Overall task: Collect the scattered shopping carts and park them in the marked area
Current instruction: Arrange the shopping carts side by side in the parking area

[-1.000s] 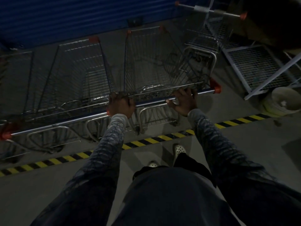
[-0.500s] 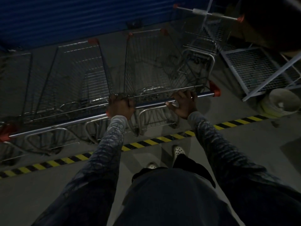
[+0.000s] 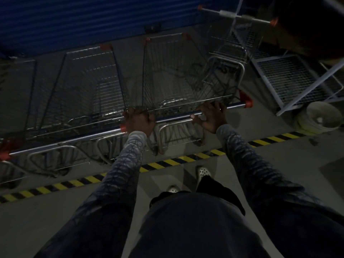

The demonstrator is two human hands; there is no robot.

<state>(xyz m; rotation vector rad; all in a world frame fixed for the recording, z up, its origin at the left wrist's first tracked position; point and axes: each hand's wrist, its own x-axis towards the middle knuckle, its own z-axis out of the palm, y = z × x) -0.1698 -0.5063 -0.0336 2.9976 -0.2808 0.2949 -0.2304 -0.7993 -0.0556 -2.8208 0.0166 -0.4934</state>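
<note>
Gripping the handle point(image 3: 175, 119) of a shopping cart point(image 3: 173, 71), both hands are closed around the bar and set well apart: the left hand point(image 3: 139, 121) at its left end, the right hand point(image 3: 210, 116) nearer the red cap at the right end. The wide spacing appears intended to give steering control, so that the cart can be squared up with its neighbour. The cart stands on the floor point(image 3: 279, 174) beyond the striped line point(image 3: 167, 162), its rear frame just past the tape, which in my judgement places it inside the marked area. Its long axis runs away from the person, nose pointing at the blue shutter point(image 3: 93, 19), handle across and roughly parallel to the line. A neighbouring cart point(image 3: 89, 81) sits just beside it on the left, facing the same way, handles nearly in a row. Another cart point(image 3: 229, 53) stands at a different angle near the front right corner; contact cannot be determined. A wire rack point(image 3: 288, 77) and a bucket point(image 3: 316, 118) stand to the right.
</note>
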